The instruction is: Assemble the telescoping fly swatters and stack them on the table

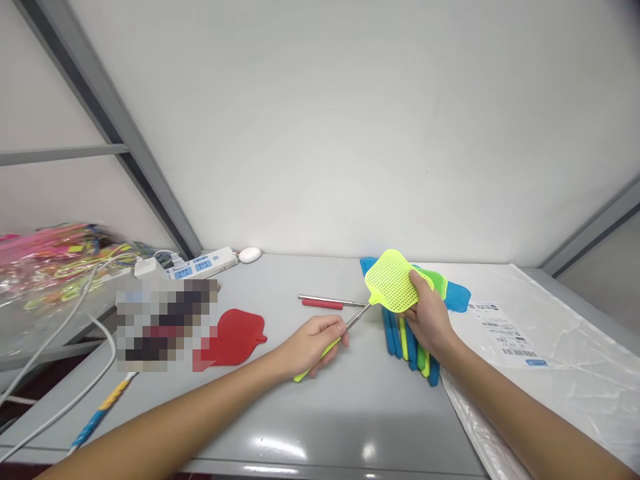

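Note:
A yellow fly swatter (393, 283) with a perforated head is held between both hands, above the table. My left hand (320, 343) is closed around its yellow handle, just below the metal rod. My right hand (427, 313) pinches the right edge of the head, thumb on top. Beneath and behind lie several blue, green and yellow swatters (410, 347) side by side, handles toward me, partly hidden by my right hand. Left of my left hand lie red swatter heads (241, 337). Farther back rests a metal rod (330, 300) beside a red handle (323, 305).
A white plastic package (570, 360) with a label covers the right of the grey table (280, 427). At the left are a power strip (205, 263), a white oval object (249, 255), cables, a blurred-out item (167, 323) and bags of colourful goods (55, 287). A white wall stands behind.

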The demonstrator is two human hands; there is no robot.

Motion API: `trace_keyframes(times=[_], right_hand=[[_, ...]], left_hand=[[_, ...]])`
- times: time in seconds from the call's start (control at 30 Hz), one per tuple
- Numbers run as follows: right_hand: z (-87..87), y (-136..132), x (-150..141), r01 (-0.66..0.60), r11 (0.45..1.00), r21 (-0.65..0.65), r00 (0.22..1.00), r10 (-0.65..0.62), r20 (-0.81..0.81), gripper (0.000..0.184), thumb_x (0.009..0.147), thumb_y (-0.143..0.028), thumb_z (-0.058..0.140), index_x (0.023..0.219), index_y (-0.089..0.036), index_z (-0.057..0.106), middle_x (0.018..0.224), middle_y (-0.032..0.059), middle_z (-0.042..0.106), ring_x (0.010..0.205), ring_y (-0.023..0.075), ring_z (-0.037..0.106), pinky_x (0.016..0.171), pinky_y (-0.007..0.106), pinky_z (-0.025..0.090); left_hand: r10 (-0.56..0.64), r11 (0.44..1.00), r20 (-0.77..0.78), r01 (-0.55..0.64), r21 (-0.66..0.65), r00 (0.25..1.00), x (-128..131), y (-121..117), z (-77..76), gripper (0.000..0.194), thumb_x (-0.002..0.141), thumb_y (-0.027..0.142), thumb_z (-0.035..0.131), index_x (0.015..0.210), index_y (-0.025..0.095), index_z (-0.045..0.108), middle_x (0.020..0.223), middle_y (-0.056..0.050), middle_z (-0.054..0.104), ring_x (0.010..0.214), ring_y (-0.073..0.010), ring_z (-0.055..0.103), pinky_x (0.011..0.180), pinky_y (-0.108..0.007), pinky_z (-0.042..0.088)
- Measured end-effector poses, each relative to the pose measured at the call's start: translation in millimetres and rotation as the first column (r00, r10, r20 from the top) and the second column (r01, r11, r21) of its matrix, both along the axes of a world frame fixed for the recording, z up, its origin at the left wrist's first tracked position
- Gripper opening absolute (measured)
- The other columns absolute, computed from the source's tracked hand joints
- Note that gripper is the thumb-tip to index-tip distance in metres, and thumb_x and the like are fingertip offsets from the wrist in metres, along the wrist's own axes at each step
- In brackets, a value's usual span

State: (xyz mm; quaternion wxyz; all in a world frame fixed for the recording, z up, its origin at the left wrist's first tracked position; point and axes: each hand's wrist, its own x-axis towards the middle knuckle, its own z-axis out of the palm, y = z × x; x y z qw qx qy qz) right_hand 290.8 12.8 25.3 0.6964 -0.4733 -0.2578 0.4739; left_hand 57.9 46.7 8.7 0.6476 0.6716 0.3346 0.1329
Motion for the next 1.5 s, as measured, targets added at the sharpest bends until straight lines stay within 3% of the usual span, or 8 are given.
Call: trace_keyframes(times=[0.13, 0.3, 0.53, 0.9, 1.13, 1.2, 1.37, 1.5], right_hand=[[3.3, -2.0, 4.3, -0.013, 1.0, 0.014, 1.0, 0.013, 0.004, 0.029, 0.081, -0.048, 0.068, 0.078, -0.023, 0.053, 0.049, -0.0099, 0.04, 0.035, 0.0071, 0.028, 0.036, 0.022, 0.036], [3.8, -2.4, 6.0, -0.047, 0.999, -0.007, 0.997, 0.047, 0.054, 0.033, 0.08, -0.05, 0.069, 0.072, -0.024, 0.05, 0.044, -0.0106, 0.031, 0.034, 0.0079, 0.028, 0.034, 0.022, 0.035], [9.5, -4.1, 2.6, -0.063, 0.996, -0.057, 0.998, 0.064, 0.012, 0.036, 0.079, -0.051, 0.07, 0.071, -0.023, 0.049, 0.046, -0.0106, 0.033, 0.036, 0.0056, 0.024, 0.032, 0.019, 0.027], [4.3, -5.6, -2.5, -0.118, 0.988, -0.096, 0.989, 0.126, 0.079, 0.043, 0.085, -0.054, 0.063, 0.063, -0.023, 0.042, 0.041, -0.0109, 0.023, 0.038, 0.008, 0.026, 0.04, 0.023, 0.037], [2.0, -3.6, 2.8, -0.118, 0.991, -0.07, 0.981, 0.127, 0.145, 0.031, 0.078, -0.051, 0.072, 0.083, -0.023, 0.062, 0.066, -0.0033, 0.058, 0.051, 0.0111, 0.049, 0.045, 0.023, 0.041], [1.0, -3.8, 5.7, -0.147, 0.986, -0.077, 0.972, 0.158, 0.172, 0.031, 0.077, -0.051, 0.073, 0.084, -0.022, 0.065, 0.07, -0.0014, 0.061, 0.055, 0.012, 0.052, 0.046, 0.023, 0.041], [-0.5, -4.7, 19.2, -0.252, 0.96, -0.124, 0.871, 0.281, 0.403, 0.046, 0.082, -0.053, 0.067, 0.053, -0.02, 0.053, 0.044, -0.0042, 0.044, 0.043, 0.0093, 0.038, 0.043, 0.024, 0.033], [3.0, -5.5, 33.8, -0.416, 0.891, -0.183, 0.697, 0.442, 0.564, 0.05, 0.083, -0.051, 0.066, 0.047, -0.02, 0.05, 0.043, -0.0025, 0.046, 0.046, 0.0114, 0.045, 0.051, 0.025, 0.04]], left_hand=[[0.006, 0.999, 0.02, -0.007, 0.038, 1.0, 9.0, -2.8, 2.6, 0.045, 0.093, 0.061, 0.038, 0.086, 0.018, 0.053, 0.048, 0.009, 0.041, 0.033, -0.0066, 0.035, 0.034, -0.017, 0.028], [-0.01, 1.0, -0.015, 0.01, 0.005, 1.0, 4.7, -2.7, 5.6, 0.045, 0.093, 0.06, 0.038, 0.088, 0.018, 0.055, 0.05, 0.008, 0.04, 0.035, -0.0067, 0.033, 0.034, -0.017, 0.029], [-0.051, 0.999, -0.059, 0.05, -0.019, 0.997, -2.6, -1.7, 11.8, 0.044, 0.093, 0.06, 0.04, 0.088, 0.019, 0.055, 0.052, 0.009, 0.038, 0.039, -0.0069, 0.032, 0.035, -0.017, 0.029], [-0.036, 0.969, 0.075, 0.054, -0.242, 0.996, -9.3, 7.8, 3.1, 0.043, 0.094, 0.057, 0.041, 0.083, 0.019, 0.055, 0.045, 0.009, 0.039, 0.032, -0.0064, 0.034, 0.039, -0.02, 0.034], [-0.116, 0.944, 0.078, 0.134, -0.303, 0.99, -13.5, 15.5, 5.7, 0.041, 0.095, 0.054, 0.04, 0.082, 0.018, 0.056, 0.042, 0.008, 0.044, 0.029, -0.0066, 0.035, 0.043, -0.022, 0.038], [-0.129, 0.944, 0.072, 0.145, -0.296, 0.989, -15.1, 17.2, 7.7, 0.041, 0.095, 0.054, 0.041, 0.082, 0.018, 0.056, 0.043, 0.008, 0.044, 0.03, -0.0065, 0.036, 0.043, -0.022, 0.037], [-0.133, 0.953, 0.047, 0.141, -0.269, 0.99, -20.8, 21.5, 11.8, 0.038, 0.095, 0.051, 0.043, 0.082, 0.018, 0.057, 0.043, 0.008, 0.044, 0.031, -0.006, 0.035, 0.045, -0.021, 0.038], [-0.153, 0.945, 0.041, 0.159, -0.285, 0.987, -24.1, 22.8, 14.3, 0.037, 0.095, 0.05, 0.046, 0.08, 0.018, 0.057, 0.043, 0.009, 0.044, 0.032, -0.0059, 0.036, 0.051, -0.023, 0.043]])
